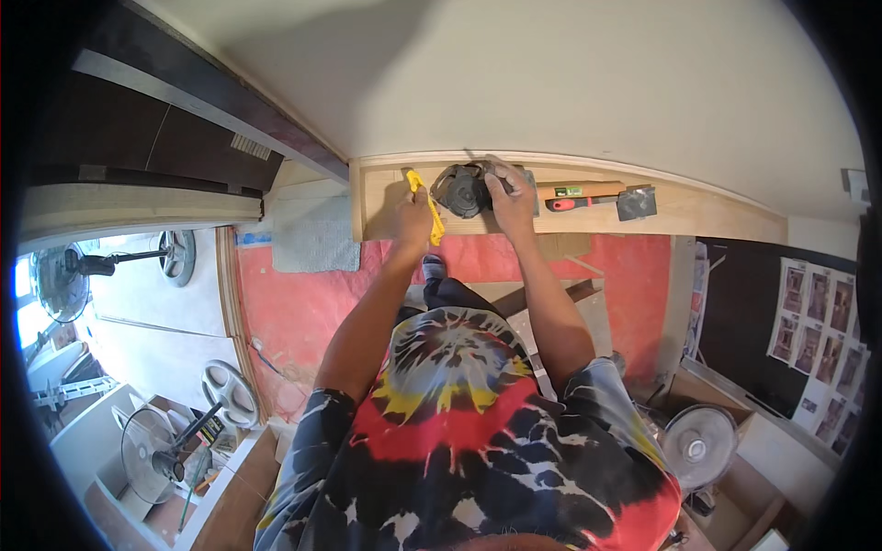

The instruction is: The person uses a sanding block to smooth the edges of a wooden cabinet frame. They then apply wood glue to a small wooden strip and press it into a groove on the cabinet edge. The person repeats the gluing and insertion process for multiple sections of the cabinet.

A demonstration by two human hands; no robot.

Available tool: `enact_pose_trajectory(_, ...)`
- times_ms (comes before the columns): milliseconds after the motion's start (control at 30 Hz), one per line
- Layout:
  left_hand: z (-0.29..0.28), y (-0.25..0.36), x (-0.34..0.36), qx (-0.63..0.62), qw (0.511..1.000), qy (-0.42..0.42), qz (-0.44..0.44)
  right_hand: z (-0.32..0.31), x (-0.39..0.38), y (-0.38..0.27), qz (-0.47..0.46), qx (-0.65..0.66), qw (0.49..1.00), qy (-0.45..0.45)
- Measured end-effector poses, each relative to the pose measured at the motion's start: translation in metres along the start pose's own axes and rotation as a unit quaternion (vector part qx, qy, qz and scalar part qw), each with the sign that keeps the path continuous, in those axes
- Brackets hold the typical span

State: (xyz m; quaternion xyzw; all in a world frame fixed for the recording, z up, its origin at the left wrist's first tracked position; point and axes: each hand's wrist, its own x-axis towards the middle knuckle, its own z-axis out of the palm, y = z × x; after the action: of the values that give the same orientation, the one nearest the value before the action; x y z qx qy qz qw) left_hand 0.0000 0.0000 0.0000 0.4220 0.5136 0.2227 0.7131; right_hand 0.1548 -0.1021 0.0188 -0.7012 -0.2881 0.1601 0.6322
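My left hand (413,216) is closed on a yellow hand tool (412,179) at the left part of a pale wooden shelf (707,211). A black, round-bodied tool (464,193) lies between my hands. My right hand (510,197) has its fingers curled at the right side of that black tool; what exactly they grip is hidden. To the right lie a red-and-black handled tool (565,204), a grey flat piece (636,204) and an orange-brown strip with a green label (597,188).
A white wall surface (597,83) rises behind the shelf, with a dark beam (230,92) at upper left. Below are red floor covering (285,321) and grey mat (312,248). Fans (147,455) stand at both sides; photo sheets (818,331) hang at right.
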Motion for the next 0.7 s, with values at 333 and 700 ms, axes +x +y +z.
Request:
enact_pose_trajectory(333,0.042,0.03,-0.06,-0.03,0.998,-0.052,-0.018,-0.036,0.009,-0.025,0.215,0.225,0.95,0.018)
enact_pose_trajectory(700,0.103,0.033,-0.035,-0.085,0.988,-0.132,-0.007,-0.035,-0.004,-0.015,0.15,0.112,0.981,0.05)
